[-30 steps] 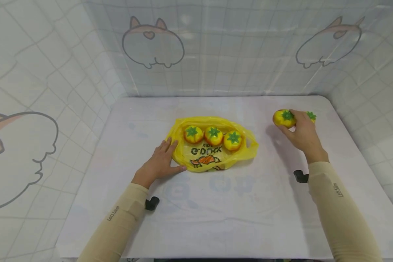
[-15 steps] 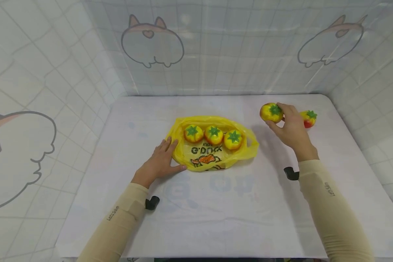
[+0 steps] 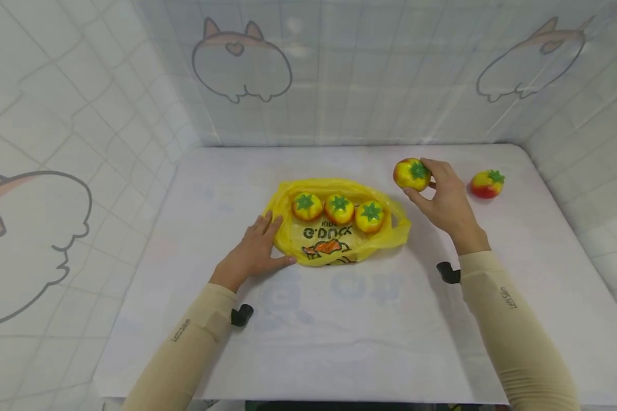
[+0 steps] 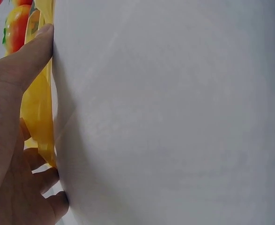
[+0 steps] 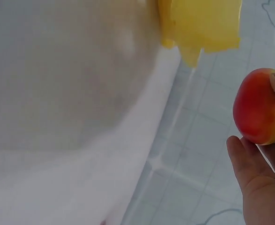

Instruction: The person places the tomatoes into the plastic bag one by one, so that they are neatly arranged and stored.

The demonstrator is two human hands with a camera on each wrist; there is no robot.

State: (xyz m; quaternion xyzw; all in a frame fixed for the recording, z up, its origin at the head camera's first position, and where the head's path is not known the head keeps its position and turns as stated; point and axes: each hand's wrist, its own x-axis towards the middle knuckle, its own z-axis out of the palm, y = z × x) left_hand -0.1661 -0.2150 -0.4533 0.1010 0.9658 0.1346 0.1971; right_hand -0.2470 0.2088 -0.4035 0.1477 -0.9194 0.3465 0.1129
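A yellow plastic bag [image 3: 308, 262] lies spread on the table with printed letters and an orange picture on it. Three tomato-shaped toy fruits, yellow and red with green star-like tops, rest in a row on the bag; the middle one [image 3: 339, 209] sits between the others. My left hand [image 3: 254, 251] rests at the bag's left edge, its thumb and fingers spread. Raised to the right of the bag, my right hand [image 3: 446, 202] pinches another tomato-shaped toy fruit [image 3: 410, 174] between thumb and fingers. The right wrist view shows this fruit's [image 5: 256, 108] red side.
One more red-and-yellow toy fruit [image 3: 487, 184] stands on the table at the far right, beyond my right hand. The white-covered table [image 3: 339, 342] meets tiled-pattern wall sheets [image 3: 365, 85] at the back and sides.
My right hand has carried the held fruit leftward, toward the bag, and lifted it. The far-right fruit, earlier partly hidden by the hand, shows fully. My left hand stays in place.
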